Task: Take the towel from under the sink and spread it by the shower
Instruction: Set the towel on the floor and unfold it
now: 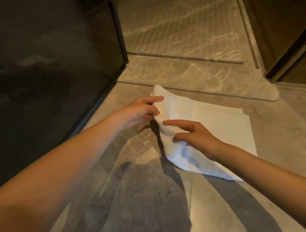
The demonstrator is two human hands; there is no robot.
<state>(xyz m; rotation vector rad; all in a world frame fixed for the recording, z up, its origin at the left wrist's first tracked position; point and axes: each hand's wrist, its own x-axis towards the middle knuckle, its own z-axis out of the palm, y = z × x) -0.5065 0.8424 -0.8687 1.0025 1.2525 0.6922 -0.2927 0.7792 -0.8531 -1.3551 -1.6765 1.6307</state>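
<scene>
The marble floor fills most of the view, and at the far side it meets the shower threshold, with a dark glass panel standing on the left. The white towel already lies on the floor just in front of this threshold, so it seems the fetching part of the task is finished. The spreading is not complete: the right part lies flat but looks folded in layers, while the left edge is lifted and bunched. The left hand is closed on the far part of this lifted edge, pinching the cloth. The right hand holds the same edge nearer, thumb under a fold and the index finger stretched out on top. I judge what remains is to open the folds and lay them flat
</scene>
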